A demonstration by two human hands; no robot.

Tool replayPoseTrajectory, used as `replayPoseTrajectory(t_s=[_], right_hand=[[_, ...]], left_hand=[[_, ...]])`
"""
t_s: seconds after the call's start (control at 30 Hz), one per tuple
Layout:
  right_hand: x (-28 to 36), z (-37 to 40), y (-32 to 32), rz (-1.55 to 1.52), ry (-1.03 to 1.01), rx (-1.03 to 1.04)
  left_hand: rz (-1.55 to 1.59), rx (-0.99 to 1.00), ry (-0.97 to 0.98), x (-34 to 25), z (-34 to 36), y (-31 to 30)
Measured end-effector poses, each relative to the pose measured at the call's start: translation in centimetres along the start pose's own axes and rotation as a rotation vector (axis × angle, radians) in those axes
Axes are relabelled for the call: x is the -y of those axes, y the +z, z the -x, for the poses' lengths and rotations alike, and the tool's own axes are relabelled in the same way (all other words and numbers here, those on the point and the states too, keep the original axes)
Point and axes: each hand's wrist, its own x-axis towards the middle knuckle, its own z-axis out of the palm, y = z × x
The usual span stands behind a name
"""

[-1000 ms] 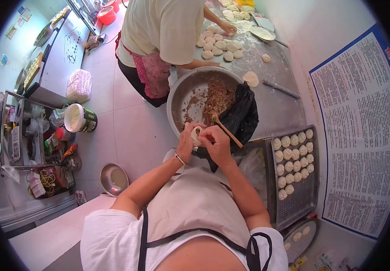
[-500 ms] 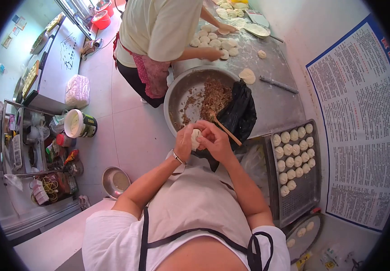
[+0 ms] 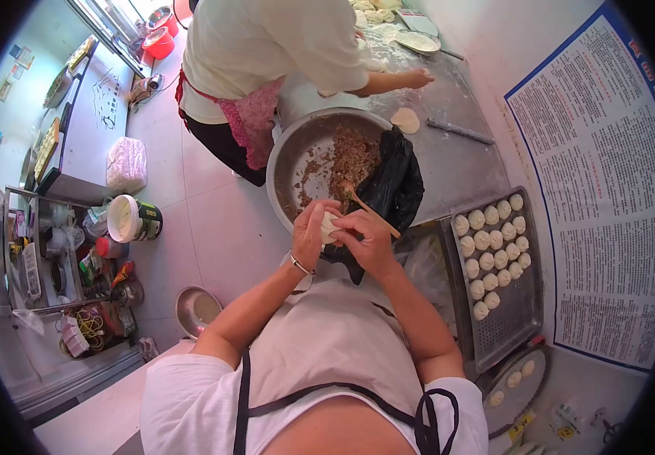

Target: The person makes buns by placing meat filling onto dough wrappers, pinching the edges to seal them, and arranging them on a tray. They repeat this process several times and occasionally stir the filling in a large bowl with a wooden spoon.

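Observation:
A pale, pleated dough bun (image 3: pixel 329 227) sits between my two hands, over the near rim of a large metal bowl (image 3: pixel 276 168). My left hand (image 3: pixel 310 232) cups it from the left, while the fingertips of my right hand (image 3: pixel 368 240) pinch its edge. Partly hidden by my fingers, the bun's underside does not show. Brown minced filling (image 3: pixel 352 158) lies in the bowl. A wooden spoon (image 3: pixel 373 211) rests in the filling, its handle over the rim. Black plastic bag (image 3: pixel 397 178) material drapes across the bowl's right side.
At right, a perforated metal tray (image 3: pixel 506 322) bears rows of pleated buns; below it a round tray (image 3: pixel 506 409) holds a few more. A rolling pin (image 3: pixel 460 131) and a dough wrapper (image 3: pixel 405 120) lie on the metal table (image 3: pixel 449 174). Another person (image 3: pixel 267 53) leans over the table's far side.
The other person has leaned further over the table, one arm now reaching right across it. My hands stay at the bowl's edge with the bun, fingers slightly shifted. The view has moved slightly.

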Motion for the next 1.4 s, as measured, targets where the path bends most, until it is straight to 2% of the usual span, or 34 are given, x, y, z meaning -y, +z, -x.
replayPoseTrajectory(t_s=[0.03,0.13,0.2,0.23,0.3,0.33,0.43,0.5,0.53,0.6,0.63,0.7,0.77,0.8,0.83,0.9,1.0,1.1,1.23,1.33,1.4], right_hand=[[0.1,-0.2,-0.6,0.104,-0.142,0.020],[1.5,-1.1,-3.0,0.363,-0.506,0.129],[3.2,-1.5,-4.6,0.459,-0.677,0.266],[2.8,-1.3,-5.0,0.481,-0.633,0.270],[1.7,-0.6,-6.0,0.532,-0.539,0.271],[2.1,-0.6,-6.4,0.428,-0.428,0.182],[2.6,0.3,-6.9,0.248,-0.180,-0.016],[0.8,3.0,-7.8,0.242,-0.142,0.019],[0.5,4.3,-9.1,0.191,-0.050,-0.027],[-0.1,6.4,-11.8,0.069,0.104,-0.109],[-0.7,7.6,-13.7,-0.061,0.260,-0.215],[-2.0,11.3,-18.8,-0.348,0.556,-0.425],[-5.2,16.2,-24.0,-0.301,0.476,-0.705],[-6.1,18.9,-27.0,-0.297,0.523,-0.824],[-6.4,21.2,-29.6,-0.149,0.614,-0.912],[-7.8,26.2,-33.7,0.190,0.651,-1.036],[-12.6,33.4,-37.3,0.550,0.911,-1.103],[-15.2,35.9,-37.7,0.672,1.062,-1.054],[-16.0,35.3,-36.9,0.774,1.205,-0.872],[-17.1,35.3,-37.3,0.932,1.214,-0.775],[-14.7,31.6,-37.9,1.148,0.927,-0.768]], left_hand=[[0.041,0.014,-0.094,-0.4,0.0,0.3],[-0.185,0.395,-0.232,-1.1,-1.2,-0.9],[-0.060,0.494,-0.559,-1.1,-2.0,-0.3],[0.004,0.541,-0.722,-1.1,-2.2,0.1],[0.141,0.531,-0.797,-1.5,-2.3,1.3],[0.207,0.540,-0.841,-1.4,-2.7,2.2],[0.409,0.305,-0.771,2.8,-3.1,4.2],[0.264,0.283,-0.680,3.8,-2.5,6.6],[0.197,0.269,-0.620,3.8,-2.1,7.7],[0.096,0.484,-0.723,2.4,-1.2,10.0],[0.040,0.581,-0.765,1.8,-0.9,10.8],[0.020,0.590,-0.738,1.7,-1.0,11.7],[0.034,0.588,-0.691,2.1,-1.5,12.2],[0.053,0.528,-0.689,2.4,-1.7,12.4],[0.040,0.509,-0.679,2.7,-1.9,12.4],[0.010,0.466,-0.660,3.3,-2.3,12.5],[0.012,0.423,-0.641,3.3,-2.2,13.4],[0.008,0.402,-0.631,4.0,-2.3,14.1],[-0.044,0.379,-0.611,4.6,-2.3,14.7],[-0.019,0.308,-0.669,4.8,-3.1,14.0],[0.012,0.237,-0.678,4.0,-3.2,13.7]])
